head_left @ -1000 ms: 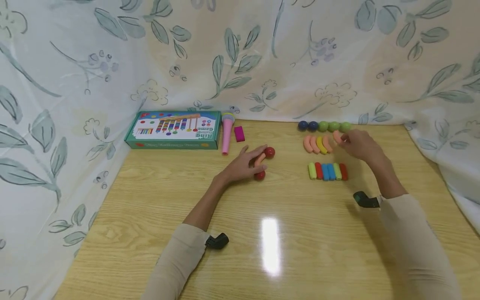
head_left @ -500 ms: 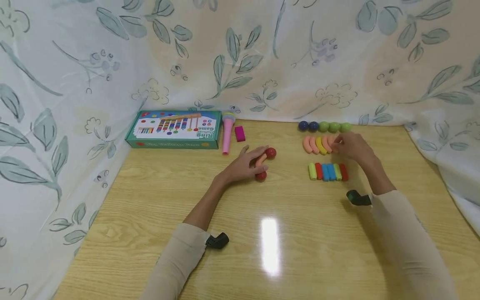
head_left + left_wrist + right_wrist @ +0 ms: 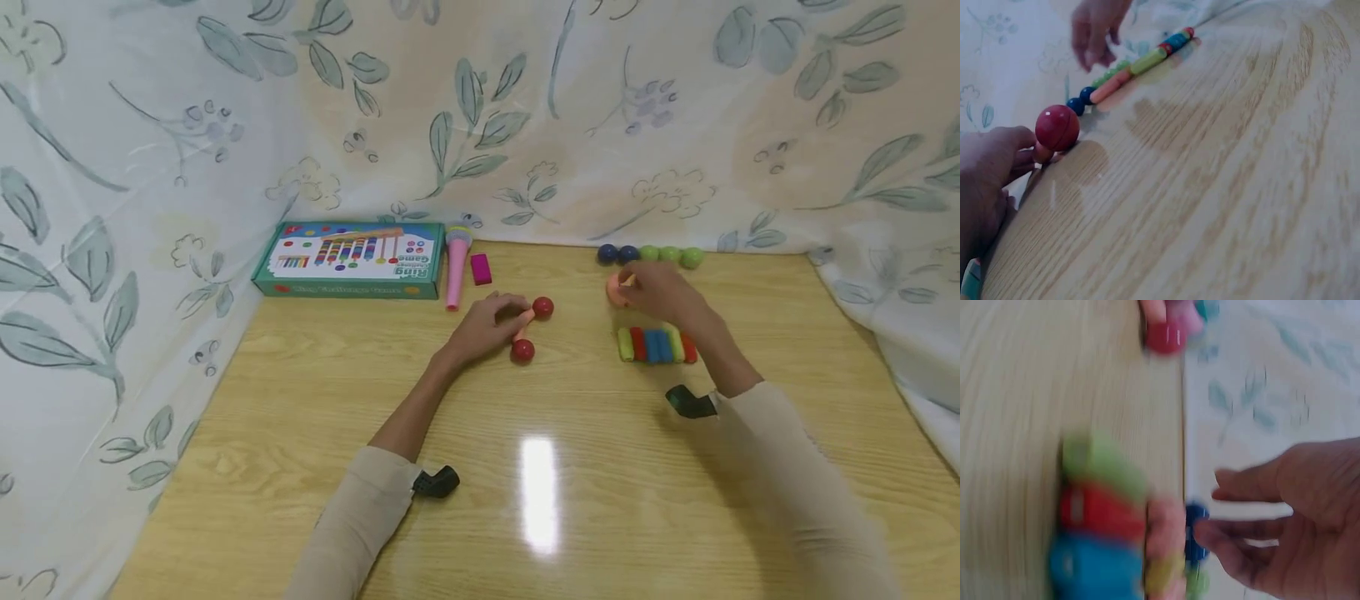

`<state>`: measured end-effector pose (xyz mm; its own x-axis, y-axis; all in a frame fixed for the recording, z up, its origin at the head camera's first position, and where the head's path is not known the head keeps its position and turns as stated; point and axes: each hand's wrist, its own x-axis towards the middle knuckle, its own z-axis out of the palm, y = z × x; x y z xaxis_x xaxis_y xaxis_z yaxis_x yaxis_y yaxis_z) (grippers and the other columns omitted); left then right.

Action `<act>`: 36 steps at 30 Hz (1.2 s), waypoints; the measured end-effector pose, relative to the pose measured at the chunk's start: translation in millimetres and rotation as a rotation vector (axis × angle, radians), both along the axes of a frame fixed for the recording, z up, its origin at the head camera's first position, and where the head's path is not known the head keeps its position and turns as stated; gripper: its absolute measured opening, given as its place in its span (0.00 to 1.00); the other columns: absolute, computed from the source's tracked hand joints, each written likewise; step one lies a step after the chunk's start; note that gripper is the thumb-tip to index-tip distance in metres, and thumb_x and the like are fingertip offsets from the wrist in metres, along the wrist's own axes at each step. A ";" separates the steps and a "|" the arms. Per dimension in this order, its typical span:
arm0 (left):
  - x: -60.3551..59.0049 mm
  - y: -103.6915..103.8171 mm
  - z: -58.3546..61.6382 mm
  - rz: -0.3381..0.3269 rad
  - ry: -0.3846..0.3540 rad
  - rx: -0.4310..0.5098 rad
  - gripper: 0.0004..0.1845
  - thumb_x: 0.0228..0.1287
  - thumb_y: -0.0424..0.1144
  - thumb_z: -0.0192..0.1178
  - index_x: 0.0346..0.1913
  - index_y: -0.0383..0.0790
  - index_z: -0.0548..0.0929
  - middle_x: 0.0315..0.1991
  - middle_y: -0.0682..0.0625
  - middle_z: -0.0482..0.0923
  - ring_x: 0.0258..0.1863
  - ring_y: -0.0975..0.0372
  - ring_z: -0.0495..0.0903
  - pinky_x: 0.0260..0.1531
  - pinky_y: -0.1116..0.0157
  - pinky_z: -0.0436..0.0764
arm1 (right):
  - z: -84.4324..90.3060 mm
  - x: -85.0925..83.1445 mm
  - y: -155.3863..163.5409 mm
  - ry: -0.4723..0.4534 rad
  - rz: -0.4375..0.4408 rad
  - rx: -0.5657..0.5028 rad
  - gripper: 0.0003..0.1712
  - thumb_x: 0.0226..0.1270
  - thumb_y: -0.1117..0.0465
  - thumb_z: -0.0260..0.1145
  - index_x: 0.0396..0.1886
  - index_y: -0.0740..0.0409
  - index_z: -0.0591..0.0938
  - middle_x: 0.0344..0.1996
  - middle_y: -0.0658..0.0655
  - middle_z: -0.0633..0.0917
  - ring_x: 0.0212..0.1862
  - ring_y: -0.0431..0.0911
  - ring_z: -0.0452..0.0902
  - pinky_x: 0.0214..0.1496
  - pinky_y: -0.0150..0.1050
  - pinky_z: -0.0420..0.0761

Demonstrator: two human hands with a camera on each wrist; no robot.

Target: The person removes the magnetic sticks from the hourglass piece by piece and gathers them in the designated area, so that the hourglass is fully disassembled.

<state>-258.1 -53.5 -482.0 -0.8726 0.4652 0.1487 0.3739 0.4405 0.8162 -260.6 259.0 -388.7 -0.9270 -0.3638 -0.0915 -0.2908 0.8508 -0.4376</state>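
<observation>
- The left hand (image 3: 480, 329) rests mid-bench, its fingers curled on an orange link (image 3: 525, 321) that joins two red balls (image 3: 522, 350); the link's long axis runs from the near ball towards the far edge, tilted a little right.
- The right hand (image 3: 660, 292) hangs over the row of curved pieces (image 3: 617, 289) near the far edge, fingers loosely spread; the blurred wrist view shows nothing gripped.
- That row lies just under the right hand's fingertips and well right of the left hand, so the right hand is nearer.
- The ball row (image 3: 649, 253) lies beyond the curved pieces, the straight pieces (image 3: 656, 344) nearer the front edge, under the wrist.
</observation>
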 end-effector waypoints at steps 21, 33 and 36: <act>-3.1 2.1 2.6 0.010 0.031 -0.018 0.13 0.72 0.40 0.66 0.53 0.38 0.87 0.55 0.45 0.90 0.69 0.53 0.80 0.84 0.54 0.55 | -32.4 -4.6 -97.3 0.095 0.318 0.043 0.18 0.72 0.67 0.69 0.58 0.68 0.81 0.44 0.68 0.85 0.44 0.57 0.79 0.49 0.52 0.80; -1.1 4.4 2.7 0.002 0.041 -0.027 0.11 0.70 0.38 0.67 0.50 0.37 0.88 0.56 0.43 0.89 0.69 0.53 0.80 0.84 0.55 0.55 | -29.9 -4.7 -94.7 0.121 0.237 0.097 0.16 0.75 0.69 0.63 0.58 0.72 0.76 0.41 0.70 0.82 0.40 0.57 0.77 0.43 0.50 0.79; 0.7 4.4 4.2 0.004 0.052 -0.021 0.12 0.70 0.39 0.67 0.51 0.38 0.88 0.56 0.44 0.89 0.68 0.53 0.81 0.84 0.55 0.56 | -29.7 -6.4 -89.4 0.111 0.237 0.058 0.17 0.74 0.70 0.65 0.59 0.70 0.75 0.44 0.71 0.83 0.43 0.59 0.78 0.47 0.52 0.80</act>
